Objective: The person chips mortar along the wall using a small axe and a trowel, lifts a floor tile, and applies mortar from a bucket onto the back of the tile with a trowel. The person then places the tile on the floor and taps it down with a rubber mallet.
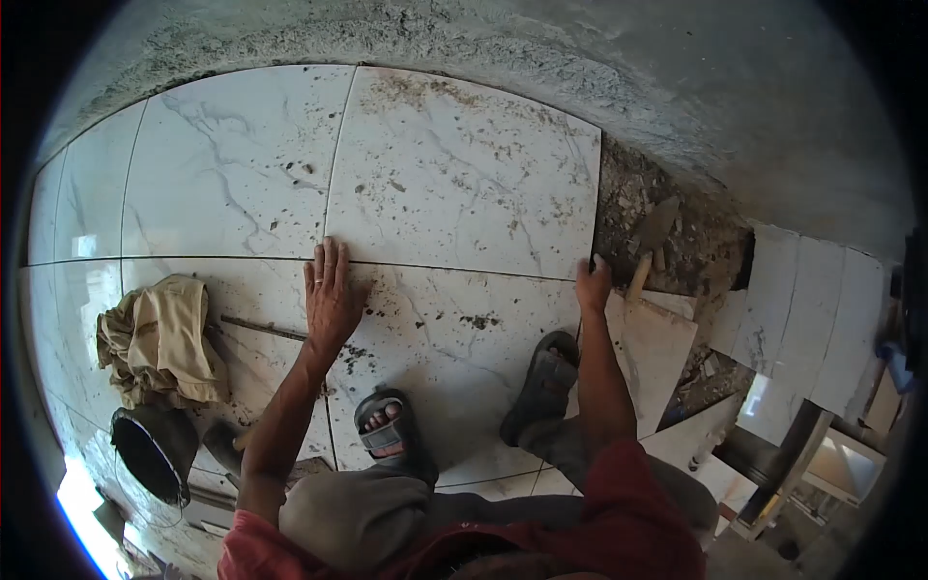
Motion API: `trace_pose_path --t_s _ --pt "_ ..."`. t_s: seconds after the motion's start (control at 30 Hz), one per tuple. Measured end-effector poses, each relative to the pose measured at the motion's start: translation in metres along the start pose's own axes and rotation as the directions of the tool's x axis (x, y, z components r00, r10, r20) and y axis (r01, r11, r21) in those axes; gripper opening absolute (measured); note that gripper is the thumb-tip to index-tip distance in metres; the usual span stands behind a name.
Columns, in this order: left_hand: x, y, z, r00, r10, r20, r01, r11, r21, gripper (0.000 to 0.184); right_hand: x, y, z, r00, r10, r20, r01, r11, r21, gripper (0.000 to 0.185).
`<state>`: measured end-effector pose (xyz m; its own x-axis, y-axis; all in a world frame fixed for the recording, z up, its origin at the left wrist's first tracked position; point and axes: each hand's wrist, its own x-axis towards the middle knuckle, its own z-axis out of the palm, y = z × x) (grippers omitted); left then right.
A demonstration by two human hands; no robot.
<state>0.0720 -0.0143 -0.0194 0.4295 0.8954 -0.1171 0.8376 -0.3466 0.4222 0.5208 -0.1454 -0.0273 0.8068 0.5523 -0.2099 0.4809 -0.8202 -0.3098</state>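
Note:
White marbled floor tiles lie in front of me, spotted with dirt. My left hand [333,290] rests flat with its fingers stretched out, its fingertips across the joint between the far left tile [242,174] and the near tile [435,329]. A ring shows on one finger. My right hand [593,284] is curled at the near right corner of the large far tile [474,174], gripping its edge; some of its fingers are hidden. Just right of it lies a trowel [657,226] with a wooden handle, on the rubble-filled gap [696,246].
A rough grey wall [715,106] bounds the far side. Left are a crumpled khaki cloth [169,338], a dark bucket [155,454] and a thin strip [261,329]. A loose tile [648,343] and a second rubble gap [701,387] lie right. My sandalled feet stand on the near tiles.

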Motion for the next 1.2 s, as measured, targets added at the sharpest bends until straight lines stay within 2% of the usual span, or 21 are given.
trace_pose_path --t_s 0.1,0.17,0.23,0.27,0.33,0.43,0.5,0.53,0.6,0.63,0.7,0.73,0.8,0.87,0.9,0.93,0.97,1.0,1.07,1.13,1.2 --pt "0.0 -0.007 0.011 1.0 0.025 -0.008 -0.025 1.0 -0.002 0.079 0.023 0.044 0.03 0.98 -0.183 -0.075 0.178 0.982 -0.066 0.048" --pt "-0.004 -0.009 0.014 0.999 0.033 -0.016 -0.033 0.999 -0.032 0.079 0.026 0.029 0.028 0.958 -0.254 -0.129 0.235 0.961 -0.149 0.05" --pt "-0.011 0.004 0.001 0.998 -0.03 0.048 0.031 0.999 -0.021 0.08 0.037 0.013 0.021 0.991 -0.131 -0.013 0.125 0.97 -0.207 0.05" --pt "-0.014 0.001 0.002 0.998 -0.051 0.024 0.053 0.996 -0.069 0.077 0.04 0.011 0.021 0.99 -0.142 -0.024 0.139 0.986 -0.088 0.049" --pt "-0.018 -0.01 0.0 0.994 -0.095 -0.053 0.092 0.994 -0.056 0.076 0.043 0.003 0.01 0.984 -0.169 0.052 0.171 0.985 -0.03 0.047" --pt "-0.018 -0.022 -0.016 0.977 -0.212 -0.011 0.212 0.977 0.002 0.073 0.051 0.01 0.009 0.981 -0.166 0.098 0.175 0.981 -0.089 0.041" --pt "-0.019 -0.026 -0.015 0.977 -0.211 -0.026 0.212 0.977 0.016 0.071 0.063 0.021 0.007 0.985 -0.103 0.141 0.093 0.992 0.08 0.047" --pt "-0.019 -0.026 -0.015 0.978 -0.207 -0.037 0.208 0.978 0.032 0.07 0.073 0.03 0.008 0.985 -0.107 0.135 0.097 0.992 0.078 0.047" --pt "-0.02 -0.028 -0.018 0.979 -0.205 -0.016 0.206 0.978 0.038 0.068 0.091 0.043 0.016 0.972 0.058 0.228 -0.096 0.983 0.159 0.054" --pt "-0.016 -0.027 -0.02 0.98 -0.201 0.0 0.201 0.979 0.042 0.066 0.097 0.042 0.019 0.976 0.045 0.212 -0.081 0.983 0.164 0.054" --pt "-0.013 -0.023 -0.028 0.976 -0.216 0.032 0.215 0.976 0.047 0.064 0.107 0.043 0.022 0.947 0.255 0.196 -0.249 0.967 -0.052 0.059" --pt "-0.012 -0.023 -0.03 0.967 -0.242 0.081 0.237 0.969 0.068 0.062 0.112 0.045 0.026 0.954 0.241 0.176 -0.238 0.97 -0.043 0.059" --pt "-0.01 -0.022 -0.026 0.969 -0.238 0.064 0.234 0.971 0.056 0.062 0.107 0.049 0.04 0.979 0.165 -0.117 -0.134 0.962 0.236 0.062" --pt "-0.013 -0.015 -0.027 0.972 -0.235 0.004 0.235 0.972 -0.01 0.059 0.084 0.02 0.007 0.979 0.201 -0.035 -0.181 0.936 0.303 0.063" --pt "-0.014 -0.015 -0.021 0.973 -0.232 0.009 0.232 0.973 -0.011 0.059 0.084 0.025 -0.004 0.991 0.108 0.083 -0.126 0.958 0.258 0.065" --pt "-0.01 -0.016 -0.014 0.969 -0.221 -0.113 0.214 0.974 -0.076 0.055 0.086 0.025 -0.013 0.98 0.013 0.199 -0.058 0.973 0.224 0.068" --pt "-0.005 -0.017 -0.007 0.946 -0.217 -0.239 0.187 0.972 -0.14 0.052 0.089 0.022 -0.016 0.982 0.007 0.19 -0.051 0.973 0.225 0.068" --pt "0.001 -0.015 -0.008 0.945 -0.215 -0.246 0.183 0.972 -0.147 0.052 0.078 0.006 -0.025 0.985 -0.022 0.17 -0.012 0.981 0.194 0.064" --pt "0.017 -0.009 -0.012 0.875 -0.474 -0.097 0.304 0.694 -0.652 0.049 0.067 -0.004 -0.032 0.99 -0.05 0.136 0.028 0.986 0.162 0.059" --pt "0.039 -0.01 -0.017 0.866 -0.496 -0.064 0.3 0.618 -0.726 0.048 0.071 0.0 -0.019 0.992 -0.08 0.1 0.05 0.962 0.269 0.053" --pt "0.049 -0.017 -0.019 0.832 -0.497 0.246 0.411 0.255 -0.875 0.045 0.062 0.0 -0.016 0.997 -0.081 0.013 0.074 0.953 0.293 0.05"
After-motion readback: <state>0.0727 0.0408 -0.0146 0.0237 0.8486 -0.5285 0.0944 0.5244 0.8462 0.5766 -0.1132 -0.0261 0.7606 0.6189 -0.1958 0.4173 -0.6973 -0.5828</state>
